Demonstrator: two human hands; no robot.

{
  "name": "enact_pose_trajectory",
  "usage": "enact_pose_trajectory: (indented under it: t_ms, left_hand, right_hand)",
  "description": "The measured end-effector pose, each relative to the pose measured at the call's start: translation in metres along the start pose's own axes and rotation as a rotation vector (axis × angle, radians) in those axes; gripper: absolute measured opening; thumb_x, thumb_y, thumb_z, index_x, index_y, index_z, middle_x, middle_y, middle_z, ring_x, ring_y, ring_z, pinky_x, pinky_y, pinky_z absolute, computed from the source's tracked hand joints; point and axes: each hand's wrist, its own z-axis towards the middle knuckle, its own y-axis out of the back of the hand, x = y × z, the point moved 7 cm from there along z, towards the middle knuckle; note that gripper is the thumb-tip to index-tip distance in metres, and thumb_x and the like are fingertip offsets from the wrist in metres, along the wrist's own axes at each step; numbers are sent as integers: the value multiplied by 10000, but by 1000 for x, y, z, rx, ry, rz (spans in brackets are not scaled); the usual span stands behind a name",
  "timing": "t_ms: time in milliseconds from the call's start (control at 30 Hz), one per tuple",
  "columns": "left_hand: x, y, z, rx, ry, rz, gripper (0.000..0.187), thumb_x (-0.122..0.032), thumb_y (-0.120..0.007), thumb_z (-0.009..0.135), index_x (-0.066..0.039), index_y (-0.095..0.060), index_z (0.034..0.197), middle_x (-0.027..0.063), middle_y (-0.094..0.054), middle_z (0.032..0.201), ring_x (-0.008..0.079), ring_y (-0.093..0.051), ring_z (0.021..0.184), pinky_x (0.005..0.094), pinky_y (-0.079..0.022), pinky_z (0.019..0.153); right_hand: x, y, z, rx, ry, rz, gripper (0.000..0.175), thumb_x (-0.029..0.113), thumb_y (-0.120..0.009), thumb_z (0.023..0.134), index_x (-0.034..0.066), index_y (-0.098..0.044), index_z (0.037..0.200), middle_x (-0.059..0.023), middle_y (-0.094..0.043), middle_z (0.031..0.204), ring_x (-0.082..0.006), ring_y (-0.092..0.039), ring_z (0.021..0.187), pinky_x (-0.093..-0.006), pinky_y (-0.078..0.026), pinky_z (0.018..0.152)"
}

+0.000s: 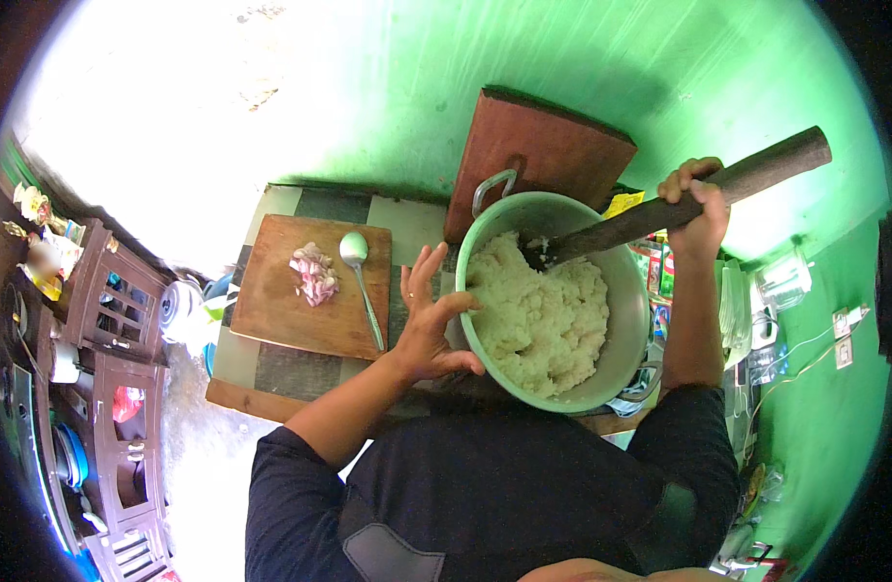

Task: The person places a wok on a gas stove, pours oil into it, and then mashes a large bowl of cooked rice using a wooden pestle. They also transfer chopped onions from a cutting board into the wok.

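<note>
A large metal pot [631, 342] stands on the table in front of me, holding a pale, lumpy mash [540, 320]. My right hand [697, 207] grips a thick dark wooden pestle [766, 171] that slants down into the pot, its lower end sunk at the mash's far edge. With fingers spread, my left hand [435, 320] is at the pot's left rim; the index fingertip appears to touch it. Left of that hand lies a wooden cutting board [271, 305] with sliced shallots [315, 275] and a metal spoon [354, 251] on top.
Behind the pot, a reddish-brown wooden board [540, 138] leans against the green wall [388, 131]. Packets [660, 269] crowd the pot's right side, near a glass jug [780, 280]. The checkered table [293, 371] ends at a wooden edge close to my body. A brown cabinet [126, 407] stands far left.
</note>
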Motion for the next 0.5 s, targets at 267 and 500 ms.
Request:
enact_pose_trajectory:
  t_ms: [267, 500]
  left_hand:
    - [2, -1, -1, 5, -6, -7, 716, -737, -545, 539, -152, -545, 953, 250, -137, 1345, 451, -87, 1242, 596, 4, 938]
    - [2, 0, 0, -7, -3, 0, 709, -735, -543, 545, -151, -547, 947, 253, -140, 1342, 453, -87, 1240, 598, 3, 939]
  right_hand:
    - [61, -72, -54, 999, 348, -109, 244, 142, -657, 615, 91, -464, 755, -13, -487, 621, -109, -511, 497, -245, -409, 437]
    - [-17, -3, 9, 154, 33, 27, 221, 149, -537, 709, 65, -408, 867, -52, -438, 688, -153, -435, 536, -288, -366, 516]
